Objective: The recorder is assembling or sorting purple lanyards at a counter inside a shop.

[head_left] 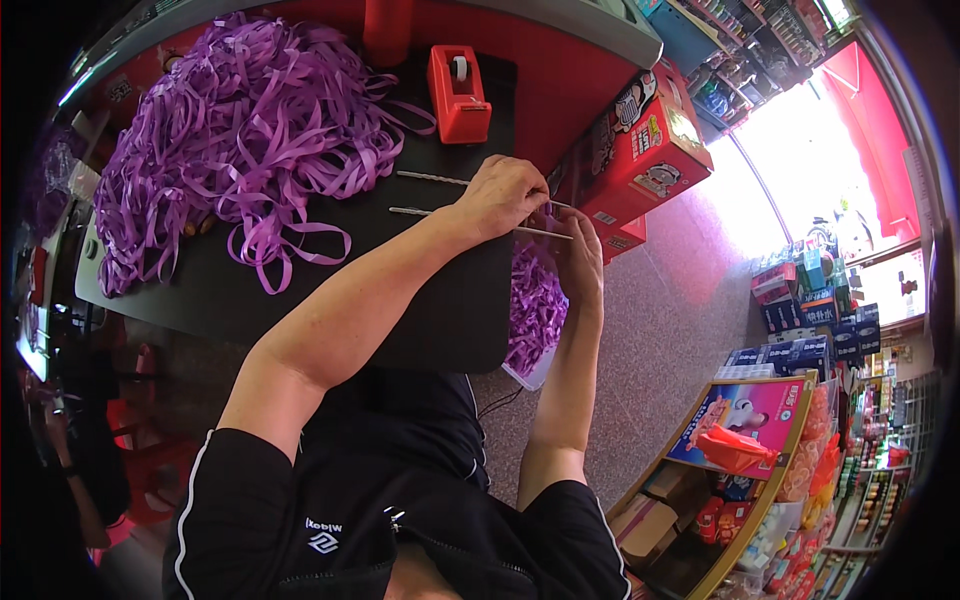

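Two thin metal rods point(428, 177) lie side by side over the right side of the dark tabletop, their far ends reaching past its edge. My left hand point(503, 195) is closed over the rods, fingertips pinched on a bit of purple ribbon point(548, 208). Facing it, just off the table edge, my right hand point(582, 255) has its fingers curled at the rod ends and the same ribbon. My fingers partly hide the ribbon there. A big heap of loose purple ribbon point(255, 130) covers the left of the table. Below the hands, more crinkled purple ribbon point(535, 310) fills a pale container.
A red tape dispenser point(460, 95) stands at the back of the black table point(430, 320). Red cartons point(645, 150) are stacked beyond my right hand. A wooden display case point(700, 480) with packaged goods stands at the lower right. Red stools point(150, 450) are at the left.
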{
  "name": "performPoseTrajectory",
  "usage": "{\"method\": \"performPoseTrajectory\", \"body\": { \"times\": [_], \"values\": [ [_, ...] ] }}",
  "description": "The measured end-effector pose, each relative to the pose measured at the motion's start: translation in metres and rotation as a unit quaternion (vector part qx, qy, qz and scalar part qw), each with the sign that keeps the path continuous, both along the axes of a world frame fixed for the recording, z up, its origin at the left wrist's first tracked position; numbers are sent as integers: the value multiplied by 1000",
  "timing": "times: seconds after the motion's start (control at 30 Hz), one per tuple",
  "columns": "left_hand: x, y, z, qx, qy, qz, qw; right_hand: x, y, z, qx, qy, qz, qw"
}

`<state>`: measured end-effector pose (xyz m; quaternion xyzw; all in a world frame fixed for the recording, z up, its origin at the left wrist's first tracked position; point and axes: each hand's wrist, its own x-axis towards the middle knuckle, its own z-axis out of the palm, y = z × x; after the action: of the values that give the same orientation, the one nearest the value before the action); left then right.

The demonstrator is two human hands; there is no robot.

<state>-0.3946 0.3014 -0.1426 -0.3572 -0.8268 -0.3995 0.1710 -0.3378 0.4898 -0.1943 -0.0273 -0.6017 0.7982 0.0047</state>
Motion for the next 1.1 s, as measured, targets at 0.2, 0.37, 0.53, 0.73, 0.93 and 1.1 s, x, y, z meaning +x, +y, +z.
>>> {"method": "performPoseTrajectory", "body": {
  "times": [0.2, 0.37, 0.53, 0.73, 0.93, 1.1],
  "values": [
    [-1, -2, -2, -4, -2, 7, 1000, -9, -19, 11, 149, 77, 25, 985],
    [3, 1, 6, -10, -62, 29, 998, -19, -20, -12, 126, 46, -3, 991],
    [4, -1, 8, -39, -72, 38, 996, -10, -37, -24, 132, 33, -16, 991],
    [2, 0, 7, -43, -70, 44, 996, -9, -27, -81, 190, 12, -49, 980],
    [0, 1, 9, -48, -72, 40, 995, 3, -4, -158, 293, -12, -63, 954],
    [-2, -1, 7, -64, -63, 38, 995, 37, -13, -192, 242, -53, -96, 964]
  ]
}}
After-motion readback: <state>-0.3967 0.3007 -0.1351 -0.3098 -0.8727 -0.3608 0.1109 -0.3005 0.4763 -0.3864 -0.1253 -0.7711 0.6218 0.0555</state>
